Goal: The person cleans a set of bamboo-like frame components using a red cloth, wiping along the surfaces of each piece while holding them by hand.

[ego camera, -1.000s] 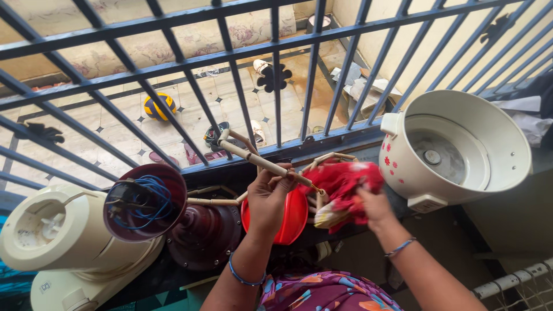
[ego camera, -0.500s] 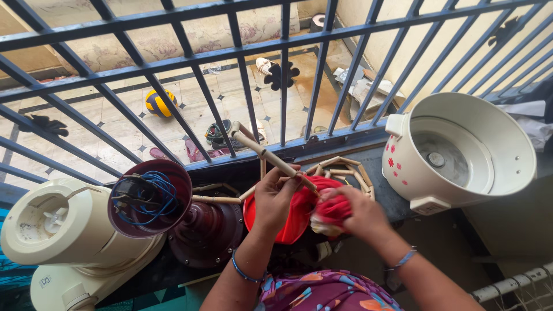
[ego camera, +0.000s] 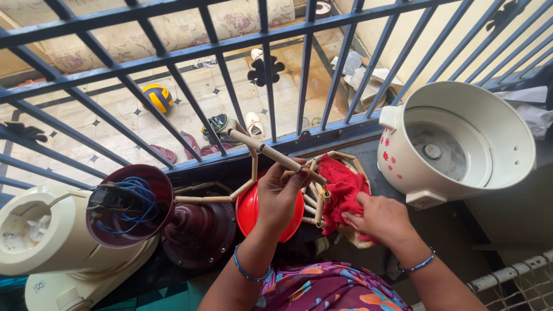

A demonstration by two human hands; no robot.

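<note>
My left hand (ego camera: pixel 282 193) grips a bar of a bamboo cane rack (ego camera: pixel 262 151) that lies tilted across the balcony ledge. Over the rack's right part, my right hand (ego camera: pixel 380 219) presses a red cloth (ego camera: pixel 341 187). A red round plastic lid (ego camera: pixel 253 207) lies under the rack, just below my left hand. Both wrists wear blue bangles.
A cream rice cooker body (ego camera: pixel 461 144) stands open at the right. At the left are a cream mixer base (ego camera: pixel 40 236), a maroon part with blue wires (ego camera: pixel 129 201) and a maroon round base (ego camera: pixel 199 233). Blue railing bars (ego camera: pixel 265 63) run ahead; a yard with a ball (ego camera: pixel 156 97) lies below.
My right hand has brought the red cloth down from a loose bunch onto the rack and now presses it flat. My left hand keeps hold of the cane bar.
</note>
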